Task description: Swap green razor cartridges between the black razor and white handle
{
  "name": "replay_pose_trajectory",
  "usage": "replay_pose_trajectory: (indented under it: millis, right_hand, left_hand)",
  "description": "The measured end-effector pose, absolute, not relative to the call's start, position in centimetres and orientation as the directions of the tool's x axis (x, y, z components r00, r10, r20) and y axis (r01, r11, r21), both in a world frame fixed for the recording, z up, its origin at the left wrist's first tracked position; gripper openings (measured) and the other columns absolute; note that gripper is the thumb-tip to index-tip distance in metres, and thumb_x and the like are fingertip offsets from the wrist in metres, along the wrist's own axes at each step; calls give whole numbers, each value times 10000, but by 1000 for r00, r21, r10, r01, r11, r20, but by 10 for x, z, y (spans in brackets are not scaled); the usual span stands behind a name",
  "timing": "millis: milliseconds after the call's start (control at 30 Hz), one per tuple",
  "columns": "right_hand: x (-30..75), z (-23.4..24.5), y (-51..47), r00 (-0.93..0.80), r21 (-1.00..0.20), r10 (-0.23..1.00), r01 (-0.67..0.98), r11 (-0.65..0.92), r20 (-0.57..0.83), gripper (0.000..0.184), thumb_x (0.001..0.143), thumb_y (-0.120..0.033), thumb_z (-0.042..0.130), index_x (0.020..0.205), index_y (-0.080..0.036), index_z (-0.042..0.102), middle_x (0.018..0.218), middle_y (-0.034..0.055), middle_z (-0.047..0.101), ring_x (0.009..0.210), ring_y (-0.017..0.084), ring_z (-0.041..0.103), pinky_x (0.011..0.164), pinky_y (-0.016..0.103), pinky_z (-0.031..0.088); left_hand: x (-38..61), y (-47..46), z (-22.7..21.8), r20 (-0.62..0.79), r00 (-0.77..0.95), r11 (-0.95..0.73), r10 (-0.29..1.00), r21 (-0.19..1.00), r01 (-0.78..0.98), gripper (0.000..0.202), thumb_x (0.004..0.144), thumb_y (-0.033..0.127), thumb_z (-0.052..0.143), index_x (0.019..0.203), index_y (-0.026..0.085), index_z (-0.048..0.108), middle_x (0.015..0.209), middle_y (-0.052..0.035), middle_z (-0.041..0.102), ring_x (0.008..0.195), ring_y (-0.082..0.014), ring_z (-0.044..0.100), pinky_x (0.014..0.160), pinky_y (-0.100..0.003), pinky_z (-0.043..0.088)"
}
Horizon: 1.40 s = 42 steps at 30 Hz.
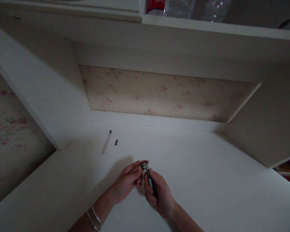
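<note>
Both my hands meet over a white desk surface. My right hand is wrapped round the dark handle of a razor, which points away from me. My left hand pinches the razor's head with thumb and fingertips. Thin bangles circle my left wrist.
A white pen-like stick with a dark tip lies on the desk at the back left, with a small dark green piece just right of it. White side panels enclose the desk. A floral back panel stands behind. A shelf above carries a red can and plastic bottles.
</note>
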State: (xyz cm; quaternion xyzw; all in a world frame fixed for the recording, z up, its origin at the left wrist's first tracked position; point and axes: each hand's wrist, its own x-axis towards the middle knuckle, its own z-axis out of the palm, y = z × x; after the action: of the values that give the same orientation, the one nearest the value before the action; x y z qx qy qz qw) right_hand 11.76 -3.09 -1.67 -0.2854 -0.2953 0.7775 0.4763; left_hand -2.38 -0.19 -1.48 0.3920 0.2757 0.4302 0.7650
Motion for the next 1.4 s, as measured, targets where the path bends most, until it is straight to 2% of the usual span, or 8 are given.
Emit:
replay_pose_trajectory:
  millis: [233, 633, 867, 967, 1100, 1200, 1300, 1400]
  right_hand:
    - [118, -13, -31, -293, -779, 936, -533, -330, -196, 446, 765, -558, 681, 650, -169, 495, 433, -98, 328, 323, 24, 169, 302, 159, 95]
    - [121, -23, -31, -200, -875, 965, -418, -242, -171, 459, 809, -564, 623, 621, -173, 475, 433, -83, 328, 344, 39, 203, 317, 170, 125]
    - [119, -20, -31, -263, -815, 939, -478, -326, -222, 464, 785, -582, 639, 629, -180, 470, 419, -101, 291, 333, 34, 149, 315, 171, 89]
    - [118, -18, -29, -218, -804, 948, -505, -313, -232, 463, 773, -580, 651, 628, -175, 482, 432, -92, 318, 346, 39, 177, 327, 170, 102]
    - [123, -14, -25, -171, -855, 974, -472, -216, -152, 404, 820, -550, 595, 817, -146, 616, 499, -65, 391, 378, 56, 243, 357, 183, 147]
    - [129, -12, -22, -158, -868, 986, -481, -121, -51, 360, 818, -481, 591, 958, -153, 645, 606, -30, 470, 452, 82, 358, 428, 200, 268]
    - [133, -13, -18, -65, -950, 998, -312, 1, 22, 280, 822, -426, 609, 874, -159, 677, 666, -3, 515, 552, 118, 449, 519, 229, 354]
    - [136, -17, -14, 49, -994, 994, -29, 103, 101, 281, 825, -400, 643, 997, -183, 691, 713, 11, 570, 618, 147, 505, 579, 251, 409]
  left_hand:
    - [-24, -1, -16, -57, 476, 293, 878, 850, -439, 488, 776, 464, 686, 1161, 169, 625, 633, 26, 429, 563, -79, 369, 555, -232, 265]
    - [-21, 0, -23, -15, 453, 239, 891, 865, -441, 468, 765, 417, 712, 1160, 184, 621, 673, 28, 407, 593, -82, 342, 555, -226, 277]
    - [-20, 0, -16, 22, 362, 153, 932, 881, -447, 456, 793, 478, 659, 1142, 188, 620, 710, 29, 398, 575, -75, 335, 541, -230, 277]
    - [-22, 1, -15, 13, 316, 143, 949, 873, -466, 476, 762, 489, 687, 1120, 182, 626, 684, 36, 393, 568, -75, 332, 544, -229, 279]
    - [-24, 3, -15, 2, 244, 114, 970, 879, -462, 487, 761, 485, 687, 1117, 162, 611, 648, 42, 398, 556, -76, 337, 543, -231, 281]
    - [-25, 3, -11, 32, 183, 39, 983, 927, -372, 479, 781, 488, 661, 1113, 150, 596, 678, 34, 417, 548, -73, 340, 521, -226, 271]
    - [-25, 2, -6, 115, 116, -88, 987, 972, -217, 414, 800, 460, 645, 1079, 158, 604, 785, 11, 445, 570, -71, 369, 505, -218, 280]
    - [-25, -1, -3, 211, 19, -209, 977, 976, -68, 359, 787, 432, 661, 1028, 169, 620, 814, 7, 449, 603, -82, 412, 533, -212, 338]
